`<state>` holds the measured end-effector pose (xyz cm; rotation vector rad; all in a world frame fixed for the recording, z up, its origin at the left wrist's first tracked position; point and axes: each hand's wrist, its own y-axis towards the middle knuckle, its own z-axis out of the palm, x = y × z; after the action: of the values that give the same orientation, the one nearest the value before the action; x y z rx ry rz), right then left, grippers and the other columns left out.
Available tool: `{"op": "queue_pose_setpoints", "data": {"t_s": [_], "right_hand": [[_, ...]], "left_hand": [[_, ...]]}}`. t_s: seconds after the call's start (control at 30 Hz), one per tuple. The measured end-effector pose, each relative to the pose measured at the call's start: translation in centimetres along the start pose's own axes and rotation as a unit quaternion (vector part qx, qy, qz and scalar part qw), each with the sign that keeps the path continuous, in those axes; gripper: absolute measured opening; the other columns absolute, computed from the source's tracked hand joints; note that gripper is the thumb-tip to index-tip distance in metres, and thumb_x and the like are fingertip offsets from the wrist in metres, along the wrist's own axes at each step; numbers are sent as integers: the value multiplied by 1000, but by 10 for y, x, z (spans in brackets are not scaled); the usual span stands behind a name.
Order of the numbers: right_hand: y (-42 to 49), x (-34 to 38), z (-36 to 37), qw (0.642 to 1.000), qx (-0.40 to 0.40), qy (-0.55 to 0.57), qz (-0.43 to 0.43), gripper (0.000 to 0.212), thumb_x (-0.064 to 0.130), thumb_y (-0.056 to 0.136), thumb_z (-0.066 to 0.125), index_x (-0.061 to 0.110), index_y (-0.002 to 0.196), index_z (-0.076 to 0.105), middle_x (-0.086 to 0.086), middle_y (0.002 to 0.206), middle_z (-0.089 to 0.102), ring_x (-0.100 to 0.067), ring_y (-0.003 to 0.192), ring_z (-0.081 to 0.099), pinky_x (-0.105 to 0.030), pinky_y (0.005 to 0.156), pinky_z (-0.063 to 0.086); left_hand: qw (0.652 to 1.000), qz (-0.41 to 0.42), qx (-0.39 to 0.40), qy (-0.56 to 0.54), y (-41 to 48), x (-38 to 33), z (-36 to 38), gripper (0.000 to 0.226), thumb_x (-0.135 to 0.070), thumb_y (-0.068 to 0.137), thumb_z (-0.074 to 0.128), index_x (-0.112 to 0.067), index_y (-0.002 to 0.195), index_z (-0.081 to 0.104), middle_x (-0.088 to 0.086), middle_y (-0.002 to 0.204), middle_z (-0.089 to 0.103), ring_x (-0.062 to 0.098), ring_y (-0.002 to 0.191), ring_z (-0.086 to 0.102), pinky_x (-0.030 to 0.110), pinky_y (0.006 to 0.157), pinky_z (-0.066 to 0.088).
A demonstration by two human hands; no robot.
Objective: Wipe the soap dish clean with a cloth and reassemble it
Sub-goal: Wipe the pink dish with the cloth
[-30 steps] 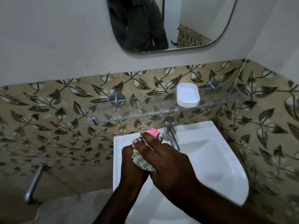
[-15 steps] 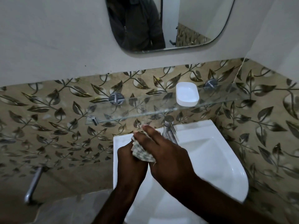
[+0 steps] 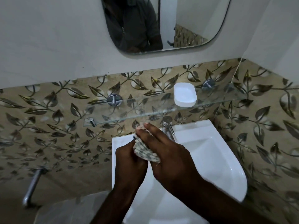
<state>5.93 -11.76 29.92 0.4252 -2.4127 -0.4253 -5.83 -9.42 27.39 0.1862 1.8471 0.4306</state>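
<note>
Pressing the cloth (image 3: 145, 151) between my flat right hand (image 3: 171, 160) and curled left hand (image 3: 129, 160), I'm over the white basin (image 3: 210, 151), soap dish (image 3: 185, 96) beyond on the glass shelf (image 3: 137, 109).

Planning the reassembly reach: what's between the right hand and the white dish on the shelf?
Head view: the tap and the front edge of the glass shelf lie between the right hand, pressing the cloth, and the white dish.

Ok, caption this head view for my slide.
Left hand grips a patterned cloth, right hand presses it; white oval dish on glass shelf.
</note>
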Motion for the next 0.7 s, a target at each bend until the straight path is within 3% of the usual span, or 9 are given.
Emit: {"op": "queue_pose_setpoints", "data": {"t_s": [0.1,0.27,0.33,0.37,0.43,0.47,0.53,0.6,0.7], "right_hand": [[6,-8,-3,994,9,105,42,65,14,85,54,43,141,42,20,150,39,4,134,39,-23,110,37],[9,-10,-9,982,-17,157,104,62,8,90,56,38,142,42,15,143,50,3,126,47,-23,107,37],[2,1,-12,996,-19,67,49,66,12,87,52,42,144,37,10,149,44,-10,117,59,-28,96,49],[-2,10,-11,1000,-16,-10,5,68,14,83,47,44,143,34,6,152,41,-18,105,66,-30,81,55],[-5,20,-6,989,21,-131,-59,73,18,75,34,48,142,31,1,155,35,-24,85,69,-32,59,55],[-3,20,-4,986,40,-148,-64,75,18,75,32,51,142,28,2,157,31,-25,83,68,-33,58,54],[5,8,0,990,54,-123,-35,77,14,81,42,58,141,20,11,159,22,-26,92,67,-36,68,55],[10,-8,-1,998,58,-34,11,80,11,83,56,58,140,24,18,155,27,-20,108,63,-36,87,54],[17,-20,-2,983,28,172,58,67,5,83,59,41,138,46,15,138,54,1,121,53,-23,102,42]], "left_hand": [[1000,3,-5,7,-3,3,2,29,3,72,52,-22,57,51,-11,52,55,0,47,40,16,46,33],[1000,16,1,15,-3,0,0,43,15,75,60,-28,70,65,-18,61,62,-5,53,50,13,52,39],[1000,6,0,9,-2,-4,-1,33,5,74,57,-26,71,65,-11,61,63,-2,52,51,21,53,44],[1000,-11,-1,-8,-2,-5,0,35,2,76,56,-31,71,66,-12,60,65,-1,52,53,24,54,45],[996,-55,-17,-60,-2,-8,1,59,6,87,56,-49,71,69,-26,65,68,-6,60,63,15,57,48],[997,-48,-16,-64,-2,-7,0,62,9,87,56,-48,69,70,-29,66,68,-9,63,64,10,56,46],[999,-14,-14,-34,-2,-1,0,40,4,79,60,-32,61,66,-14,61,68,-1,55,60,20,48,46],[999,-18,-25,-25,-4,2,2,22,1,74,58,-17,62,61,3,55,60,4,51,48,29,47,44],[998,-27,-30,-47,-6,-2,3,42,7,77,60,-33,73,70,-10,63,66,-2,57,53,19,55,45]]}}
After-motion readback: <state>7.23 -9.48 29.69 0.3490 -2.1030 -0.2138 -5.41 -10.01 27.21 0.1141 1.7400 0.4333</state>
